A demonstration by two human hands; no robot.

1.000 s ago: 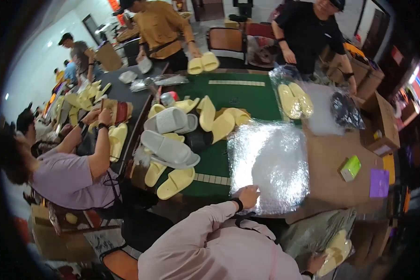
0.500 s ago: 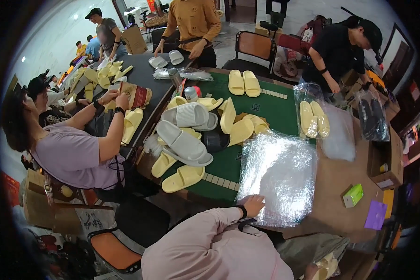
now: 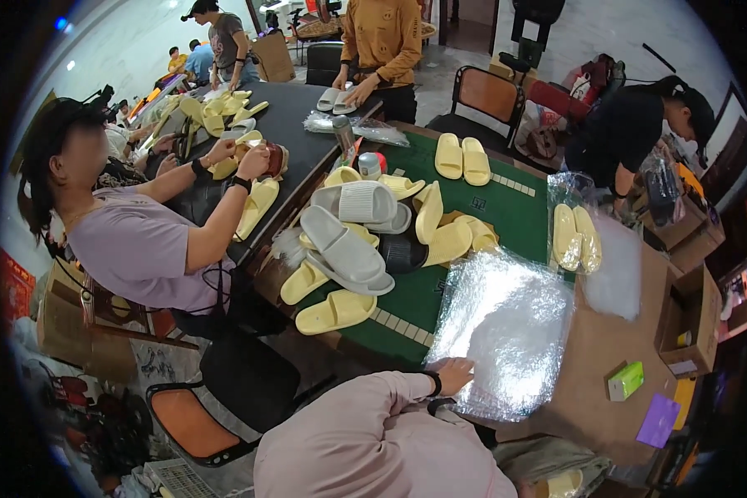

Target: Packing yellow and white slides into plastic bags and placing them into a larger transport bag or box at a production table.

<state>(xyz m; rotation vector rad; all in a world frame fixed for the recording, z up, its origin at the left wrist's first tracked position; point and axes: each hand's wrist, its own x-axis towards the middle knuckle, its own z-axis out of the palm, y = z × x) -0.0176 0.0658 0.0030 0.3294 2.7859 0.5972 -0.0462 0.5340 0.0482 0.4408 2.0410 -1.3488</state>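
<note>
In the head view, the left hand (image 3: 455,376) rests on the near left corner of the clear plastic bags (image 3: 506,332); whether its fingers pinch them, I cannot tell. The bags' long axis runs away from the person, leaning right. The right hand (image 3: 526,491), mostly cut off, is beside a yellow slipper (image 3: 565,483); its grip and the slipper's direction cannot be told.

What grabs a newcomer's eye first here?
Probably the shiny clear plastic at the table's near side, glaring under the light, with the person's left hand on its near edge. Next, the jumbled pile of yellow and grey slippers to its left, on the green surface. Then the bright green box, right of the plastic on the brown part.
</note>
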